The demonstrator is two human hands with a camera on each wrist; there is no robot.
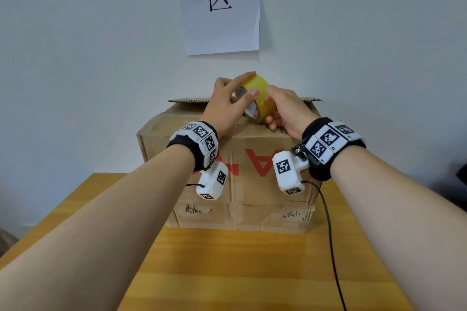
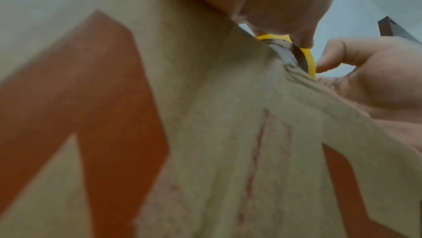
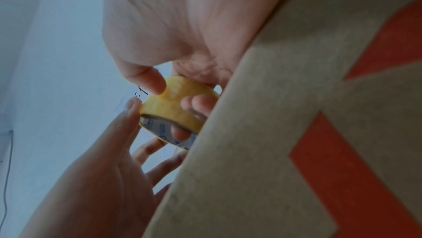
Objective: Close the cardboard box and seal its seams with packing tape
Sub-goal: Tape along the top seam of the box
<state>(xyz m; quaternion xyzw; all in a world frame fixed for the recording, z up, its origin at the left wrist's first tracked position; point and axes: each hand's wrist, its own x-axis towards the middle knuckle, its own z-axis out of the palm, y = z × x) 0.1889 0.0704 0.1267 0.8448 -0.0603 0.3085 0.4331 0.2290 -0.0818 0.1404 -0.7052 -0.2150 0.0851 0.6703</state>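
Bare forearms reach forward over the wooden table, each wrist strapped with a black band carrying white marker blocks. On that table, against the pale wall, stands the cardboard box, red print on its near side, its near top flap folded down and a far flap edge jutting up at the back. Above the box, a paper sheet with black characters hangs on the wall. Over the box's top, both hands hold a yellow roll of packing tape tilted on edge. The left hand pinches the roll between forefinger and thumb. The right hand curls round the roll's other side, with fingers under it and one through the core.
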